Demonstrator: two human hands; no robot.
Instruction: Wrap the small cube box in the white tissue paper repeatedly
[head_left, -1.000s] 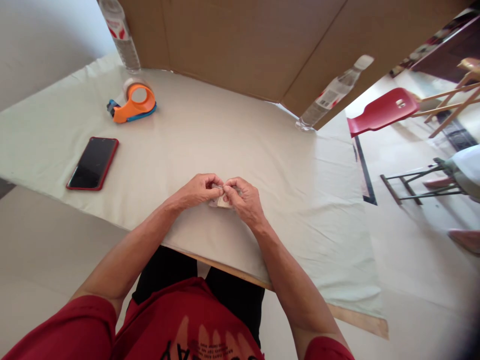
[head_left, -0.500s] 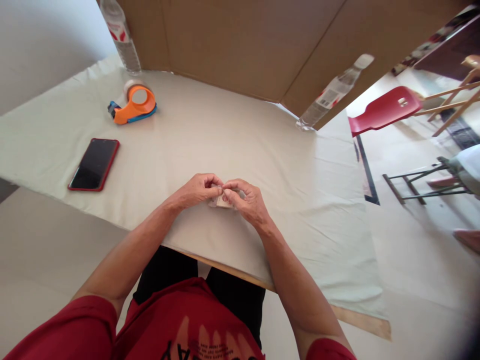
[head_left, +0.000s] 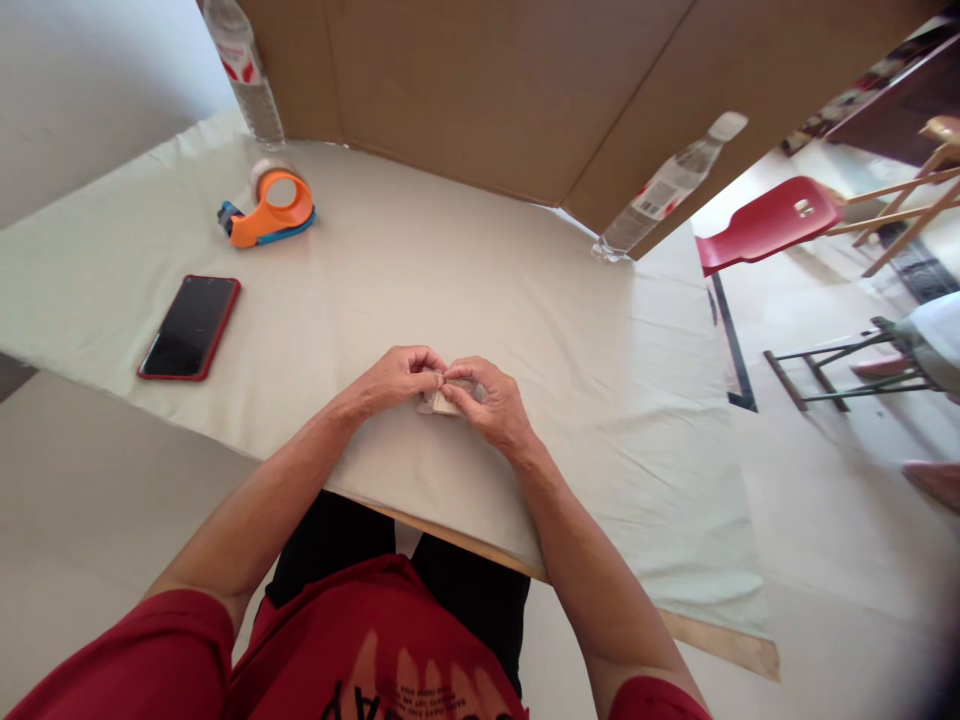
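Near the front edge of the cloth-covered table, my left hand (head_left: 403,376) and my right hand (head_left: 489,396) meet over a small pale packet (head_left: 442,405) that seems to have a clear plastic wrapping. Both thumbs and forefingers are pinched together at its upper edge, the fingertips almost touching. Most of the packet is hidden under the fingers, so its exact kind cannot be made out. It rests on or just above the cloth.
An orange and blue tape dispenser (head_left: 281,212) and a red-cased phone (head_left: 190,328) lie to the left. Water bottles stand at the back left (head_left: 247,85) and back right (head_left: 667,190) against a cardboard screen (head_left: 465,90). Beyond the table's right side is a red chair (head_left: 780,222).
My right thumb has shifted slightly up and left against the left fingertips. The packet and both hands stay in nearly the same place.
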